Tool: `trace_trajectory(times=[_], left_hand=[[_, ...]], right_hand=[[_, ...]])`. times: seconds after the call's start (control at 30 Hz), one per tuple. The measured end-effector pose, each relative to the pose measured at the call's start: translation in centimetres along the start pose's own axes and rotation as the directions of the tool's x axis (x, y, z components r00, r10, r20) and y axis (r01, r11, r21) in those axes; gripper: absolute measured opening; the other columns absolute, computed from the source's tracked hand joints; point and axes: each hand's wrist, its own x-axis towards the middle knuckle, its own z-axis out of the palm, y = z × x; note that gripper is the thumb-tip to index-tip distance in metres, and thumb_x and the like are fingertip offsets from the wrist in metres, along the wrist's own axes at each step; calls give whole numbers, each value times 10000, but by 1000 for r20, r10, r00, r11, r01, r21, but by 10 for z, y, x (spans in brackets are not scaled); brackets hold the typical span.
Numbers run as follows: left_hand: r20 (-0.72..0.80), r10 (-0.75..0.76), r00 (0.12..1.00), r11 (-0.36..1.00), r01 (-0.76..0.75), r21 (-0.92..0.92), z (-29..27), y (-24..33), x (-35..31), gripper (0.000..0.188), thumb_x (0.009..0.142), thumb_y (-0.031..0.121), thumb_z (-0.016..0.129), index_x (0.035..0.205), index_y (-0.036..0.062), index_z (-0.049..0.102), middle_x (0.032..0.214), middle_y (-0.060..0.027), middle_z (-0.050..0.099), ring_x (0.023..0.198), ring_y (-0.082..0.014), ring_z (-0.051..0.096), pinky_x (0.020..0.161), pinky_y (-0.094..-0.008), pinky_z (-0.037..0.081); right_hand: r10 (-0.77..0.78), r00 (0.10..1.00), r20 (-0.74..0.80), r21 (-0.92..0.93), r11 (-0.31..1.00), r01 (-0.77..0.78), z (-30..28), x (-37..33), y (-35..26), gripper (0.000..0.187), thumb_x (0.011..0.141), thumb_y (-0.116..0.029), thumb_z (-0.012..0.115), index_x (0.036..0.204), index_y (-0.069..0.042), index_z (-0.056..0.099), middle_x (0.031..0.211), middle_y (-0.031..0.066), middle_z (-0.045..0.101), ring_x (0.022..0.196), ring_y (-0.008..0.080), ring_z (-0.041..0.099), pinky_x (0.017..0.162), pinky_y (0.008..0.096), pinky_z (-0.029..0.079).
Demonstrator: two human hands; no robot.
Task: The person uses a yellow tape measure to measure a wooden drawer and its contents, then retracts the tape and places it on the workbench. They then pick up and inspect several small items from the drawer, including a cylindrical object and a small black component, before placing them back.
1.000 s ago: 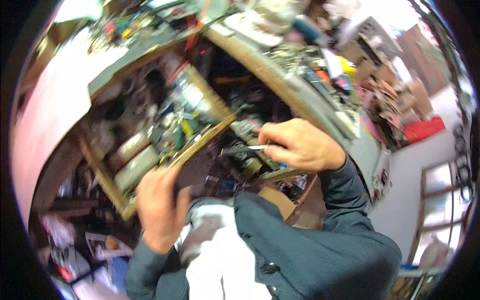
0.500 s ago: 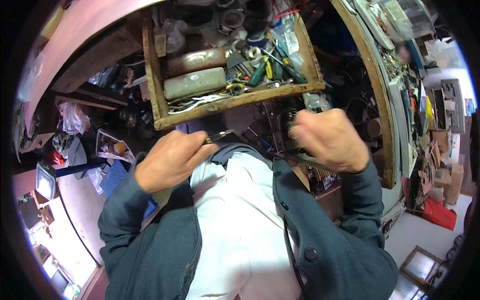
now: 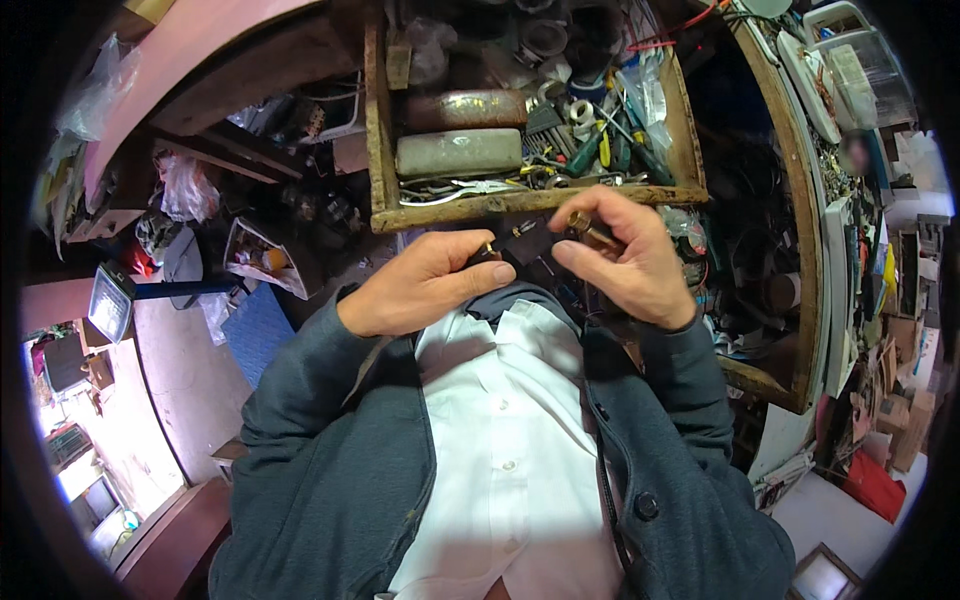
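Observation:
My left hand (image 3: 425, 285) is closed in front of my chest, thumb against fingers, on a small brass-tipped piece (image 3: 488, 249). Most of that piece is hidden in the grip. Across a short gap, my right hand (image 3: 640, 258) curls round a brass cylindrical fitting (image 3: 592, 232), with the thumb and forefinger apart at its near side. Just beyond both hands is the front rail of an open wooden drawer (image 3: 540, 207). Inside it lie a pale grey oblong block (image 3: 460, 153), screwdrivers with green handles (image 3: 583, 155) and many small metal parts.
Right of the drawer runs a wooden frame edge (image 3: 790, 200) around a dark, cluttered space. At the left stand a small box of odds and ends (image 3: 268, 258), a blue panel (image 3: 257, 333) and a lamp (image 3: 111, 303). Plastic bags (image 3: 187, 187) hang nearby.
The view has shifted, so the drawer appears farther right. My hands are closer together. My right hand has turned, showing the brass fitting; the thin pointed end at my left hand no longer shows.

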Motion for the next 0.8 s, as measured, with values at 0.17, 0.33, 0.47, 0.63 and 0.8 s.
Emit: trace_trajectory(times=[0.17,0.33,0.47,0.63,0.8], left_hand=[[47,9,999,976,2,-219,13,4,4,224,1058,230,566,1088,13,616,857,85,496,759,-16,409,645,-200,373],[115,-72,991,877,118,-466,11,-6,7,293,1066,286,472,1000,27,594,703,45,369,594,-52,305,509,-230,264],[35,-10,999,895,24,-445,20,-9,10,371,1085,335,445,1090,1,607,725,32,412,603,-68,337,513,-221,283],[-66,58,996,932,-78,-354,23,-14,11,288,1081,253,501,1111,-9,617,769,-1,536,617,-70,492,528,-213,406],[-224,78,971,921,-156,-357,29,-21,12,236,1062,178,548,1150,-20,642,816,-14,626,661,-60,566,575,-208,472]], right_hand=[[-23,998,-51,526,849,46,40,4,29,317,921,-68,727,1224,0,665,1029,55,709,872,63,653,708,182,501],[69,996,-51,636,771,-21,49,3,34,196,958,-59,676,1131,34,679,766,25,662,624,64,594,533,201,396],[31,992,-125,666,743,61,51,5,45,180,965,-68,678,1131,1,692,807,24,687,650,31,580,519,164,346],[33,983,-181,653,751,95,54,5,38,177,962,-77,691,1123,-2,697,820,3,674,643,12,518,533,161,344],[22,989,-148,643,761,80,50,10,37,183,956,-63,697,1129,-3,699,835,-18,675,653,2,507,549,155,352]])
